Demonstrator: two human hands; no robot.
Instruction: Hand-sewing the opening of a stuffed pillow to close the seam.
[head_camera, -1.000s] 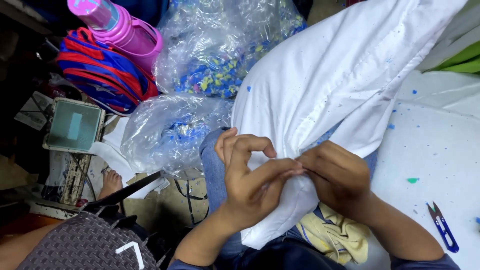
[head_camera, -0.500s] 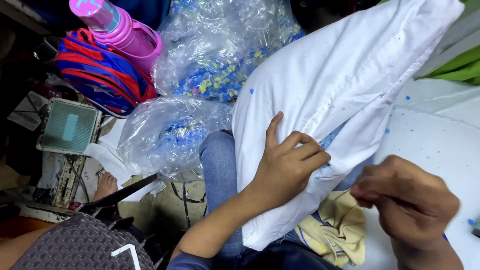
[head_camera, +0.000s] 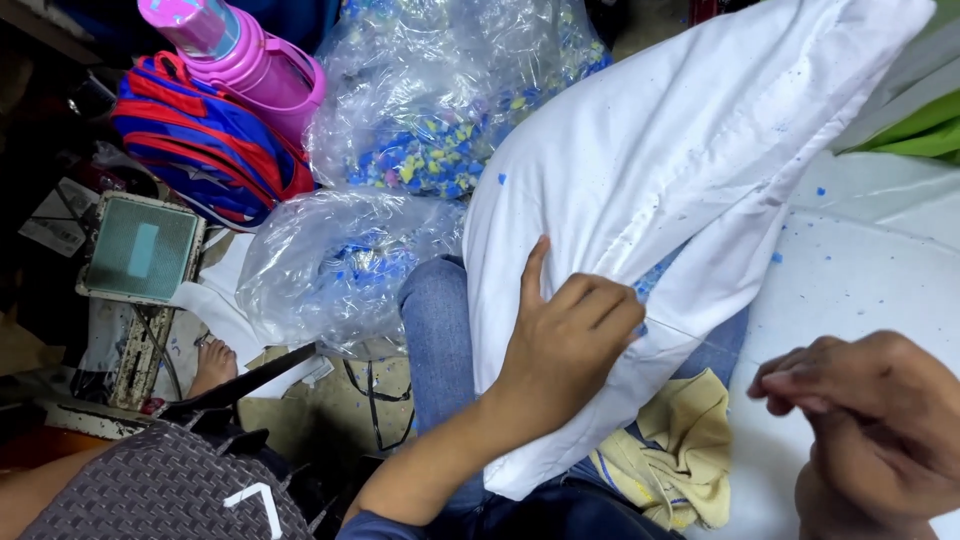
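A stuffed white pillow (head_camera: 660, 170) lies across my lap, with blue filling showing at its open seam. My left hand (head_camera: 565, 335) grips the seam edge of the pillow, pinching the fabric together. My right hand (head_camera: 865, 420) is off to the lower right over the white table surface (head_camera: 860, 280), its fingers pinched together; whether it holds a needle or thread is too small to tell. A yellow cloth (head_camera: 670, 455) lies under the pillow's lower end on my jeans.
Two clear plastic bags of blue and yellow foam scraps (head_camera: 430, 110) sit on the floor to the left. A red and blue backpack (head_camera: 205, 140) and pink bottle (head_camera: 245, 55) stand behind them. A woven grey seat (head_camera: 150, 490) is at lower left. Green fabric (head_camera: 915, 130) lies at right.
My right hand has left the seam and pulled away to the lower right. My left hand stays gripping the pillow's seam.
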